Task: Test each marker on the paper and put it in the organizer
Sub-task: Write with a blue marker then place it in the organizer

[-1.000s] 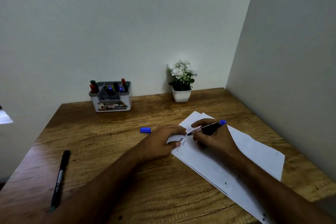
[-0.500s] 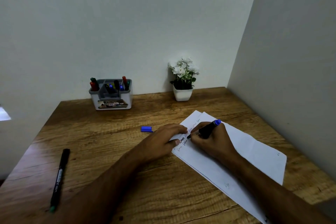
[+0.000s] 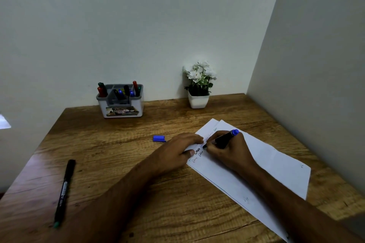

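Blue-ended marker gripped in right hand, tip down on paper, now nearer left hand lying flat there. Test nearly done. Blue cap on worktop; organizer far back.

A black marker with a blue end slants tip-down onto the white paper, near the desk's right edge. Its blue cap lies off, mid-desk. A capped black marker with a green tip lies near the left edge. The grey-and-white organizer, holding markers upright, sits at the back edge.
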